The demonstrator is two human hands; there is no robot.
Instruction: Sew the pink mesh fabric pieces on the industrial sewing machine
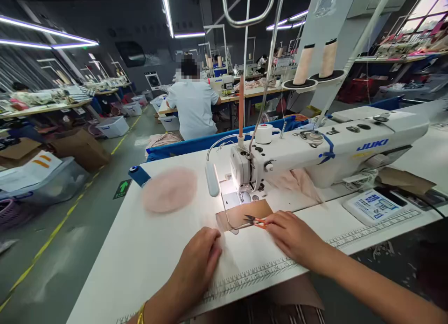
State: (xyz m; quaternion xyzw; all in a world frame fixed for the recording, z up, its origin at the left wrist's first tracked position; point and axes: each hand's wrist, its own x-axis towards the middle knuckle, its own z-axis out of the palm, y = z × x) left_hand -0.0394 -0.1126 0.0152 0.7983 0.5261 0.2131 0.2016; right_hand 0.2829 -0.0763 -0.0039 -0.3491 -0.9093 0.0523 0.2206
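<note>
My right hand is closed around orange-handled thread snips, whose dark blades point left over a brown flat piece in front of the sewing machine's needle area. My left hand lies to the left with its fingers closed on a pale sheer fabric, which looks blurred and see-through over the table. Further left, a blurred round pink fabric piece rests on the white tabletop. The white sewing machine stands just beyond my hands, its lamp lit.
Pink fabric lies under the machine arm. A control box sits at right, and a printed ruler runs along the front edge. Two thread cones stand above. A co-worker sits ahead; plastic bins stand at left.
</note>
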